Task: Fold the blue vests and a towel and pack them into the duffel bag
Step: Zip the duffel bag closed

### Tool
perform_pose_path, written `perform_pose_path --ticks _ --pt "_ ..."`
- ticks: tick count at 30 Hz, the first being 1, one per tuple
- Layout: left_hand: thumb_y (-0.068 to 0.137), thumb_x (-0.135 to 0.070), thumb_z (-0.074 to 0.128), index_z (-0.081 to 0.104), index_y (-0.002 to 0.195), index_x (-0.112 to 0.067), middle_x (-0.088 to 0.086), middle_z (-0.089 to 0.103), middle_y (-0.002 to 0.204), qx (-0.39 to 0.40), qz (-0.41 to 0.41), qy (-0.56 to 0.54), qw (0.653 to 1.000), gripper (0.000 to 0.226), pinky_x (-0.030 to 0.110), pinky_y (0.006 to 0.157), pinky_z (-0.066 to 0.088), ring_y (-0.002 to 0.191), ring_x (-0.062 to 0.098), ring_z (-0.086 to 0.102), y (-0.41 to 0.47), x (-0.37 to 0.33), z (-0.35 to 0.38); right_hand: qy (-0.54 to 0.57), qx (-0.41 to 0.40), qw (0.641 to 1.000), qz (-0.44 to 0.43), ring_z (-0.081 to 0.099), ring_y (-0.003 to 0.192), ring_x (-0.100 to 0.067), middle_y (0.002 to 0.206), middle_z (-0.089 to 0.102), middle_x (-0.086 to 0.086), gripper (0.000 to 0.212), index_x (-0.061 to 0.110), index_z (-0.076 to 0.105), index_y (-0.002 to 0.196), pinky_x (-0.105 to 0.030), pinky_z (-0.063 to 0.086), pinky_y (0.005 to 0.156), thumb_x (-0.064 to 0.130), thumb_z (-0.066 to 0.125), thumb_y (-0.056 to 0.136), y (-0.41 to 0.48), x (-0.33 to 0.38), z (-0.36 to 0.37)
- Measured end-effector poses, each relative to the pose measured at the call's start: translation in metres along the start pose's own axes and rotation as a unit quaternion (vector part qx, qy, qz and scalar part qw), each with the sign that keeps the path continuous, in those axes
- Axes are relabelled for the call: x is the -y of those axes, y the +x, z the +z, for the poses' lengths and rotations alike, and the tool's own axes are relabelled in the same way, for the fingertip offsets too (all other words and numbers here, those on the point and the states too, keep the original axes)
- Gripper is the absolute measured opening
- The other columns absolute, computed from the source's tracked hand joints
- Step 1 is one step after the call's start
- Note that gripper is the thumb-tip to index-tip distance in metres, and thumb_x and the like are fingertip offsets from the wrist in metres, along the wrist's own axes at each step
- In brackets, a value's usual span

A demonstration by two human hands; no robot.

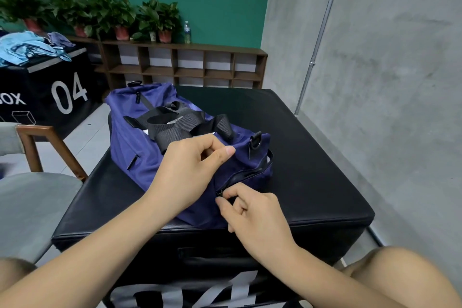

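A navy duffel bag (pixel 140 137) with black webbing handles (pixel 172 122) lies on a black padded box (pixel 312 157) in front of me. My left hand (pixel 190 170) grips the bag's fabric at its near end, thumb and fingers curled on the cloth. My right hand (pixel 250 210) pinches the small black zipper pull (pixel 221 194) at the lower end of the near end's zip. Light blue vests (pixel 25 47) and a purplish towel (pixel 60 39) lie in a heap on another black box at the far left.
A second black box marked 04 (pixel 67 92) stands far left. A grey chair with wooden arms (pixel 37 182) sits at my left. Behind are a wooden shelf (pixel 182 65) with potted plants and a bottle (pixel 187 32). A concrete wall runs along the right.
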State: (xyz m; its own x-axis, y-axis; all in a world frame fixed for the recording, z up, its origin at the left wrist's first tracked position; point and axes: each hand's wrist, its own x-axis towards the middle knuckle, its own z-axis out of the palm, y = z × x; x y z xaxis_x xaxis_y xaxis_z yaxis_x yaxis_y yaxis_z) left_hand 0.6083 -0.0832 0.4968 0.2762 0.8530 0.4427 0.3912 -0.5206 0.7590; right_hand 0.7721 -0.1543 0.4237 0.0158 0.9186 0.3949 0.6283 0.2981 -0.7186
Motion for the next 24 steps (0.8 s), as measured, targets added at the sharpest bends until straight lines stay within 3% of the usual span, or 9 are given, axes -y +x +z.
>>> perform_pose_path --ticks 6,12,15,17,20,24 --pt "0.099 -0.038 0.073 0.068 0.075 -0.029 -0.013 0.057 0.058 -0.004 0.018 0.011 1.000 0.026 0.014 0.057 0.037 0.056 0.004 0.050 -0.002 0.005 -0.003 -0.049 -0.002 0.997 -0.055 0.050 0.052 -0.019 0.054 0.050 0.004 0.023 0.026 0.060 0.082 -0.038 0.049 0.057 0.033 0.067 0.103 0.001 -0.010 -0.016" --pt "0.098 -0.041 0.074 0.067 0.078 -0.029 -0.015 0.058 0.060 -0.003 0.037 0.037 0.999 0.025 0.014 0.057 0.037 0.057 0.006 0.052 -0.003 0.005 -0.002 -0.086 -0.006 0.994 -0.073 0.048 0.051 -0.019 0.055 0.048 0.003 0.026 0.026 0.057 0.080 -0.034 0.043 0.054 0.032 0.068 0.102 0.013 -0.016 -0.048" --pt "0.091 -0.052 0.078 0.062 0.082 -0.030 -0.011 0.061 0.068 0.021 0.054 0.090 0.994 0.029 0.021 0.059 0.042 0.065 0.010 0.057 -0.004 0.006 -0.003 -0.067 0.018 0.995 -0.078 0.044 0.052 -0.020 0.056 0.046 0.001 0.028 0.023 0.055 0.080 -0.037 0.042 0.054 0.029 0.066 0.104 0.009 -0.013 -0.051" --pt "0.085 -0.059 0.079 0.056 0.079 -0.030 -0.007 0.058 0.068 0.055 0.061 0.154 0.985 0.038 0.026 0.059 0.044 0.068 0.012 0.056 -0.007 0.008 -0.007 -0.052 0.024 0.996 -0.076 0.042 0.051 -0.017 0.056 0.046 0.002 0.028 0.024 0.055 0.079 -0.032 0.039 0.054 0.027 0.066 0.105 0.006 -0.013 -0.051" --pt "0.087 -0.051 0.080 0.051 0.073 -0.023 -0.003 0.052 0.064 0.082 0.071 0.183 0.977 0.043 0.032 0.059 0.042 0.064 0.015 0.049 -0.008 0.013 -0.012 -0.041 0.033 0.996 -0.069 0.041 0.051 -0.016 0.055 0.045 0.001 0.029 0.025 0.054 0.079 -0.028 0.037 0.055 0.027 0.065 0.106 0.002 -0.014 -0.049" --pt "0.090 -0.041 0.083 0.054 0.070 -0.023 -0.011 0.052 0.061 0.104 0.040 0.142 0.984 0.040 0.025 0.057 0.037 0.059 0.011 0.045 -0.008 0.015 -0.021 -0.051 0.020 0.996 -0.066 0.038 0.050 -0.013 0.054 0.042 0.005 0.029 0.023 0.055 0.079 -0.025 0.036 0.055 0.024 0.067 0.105 0.003 -0.017 -0.050"
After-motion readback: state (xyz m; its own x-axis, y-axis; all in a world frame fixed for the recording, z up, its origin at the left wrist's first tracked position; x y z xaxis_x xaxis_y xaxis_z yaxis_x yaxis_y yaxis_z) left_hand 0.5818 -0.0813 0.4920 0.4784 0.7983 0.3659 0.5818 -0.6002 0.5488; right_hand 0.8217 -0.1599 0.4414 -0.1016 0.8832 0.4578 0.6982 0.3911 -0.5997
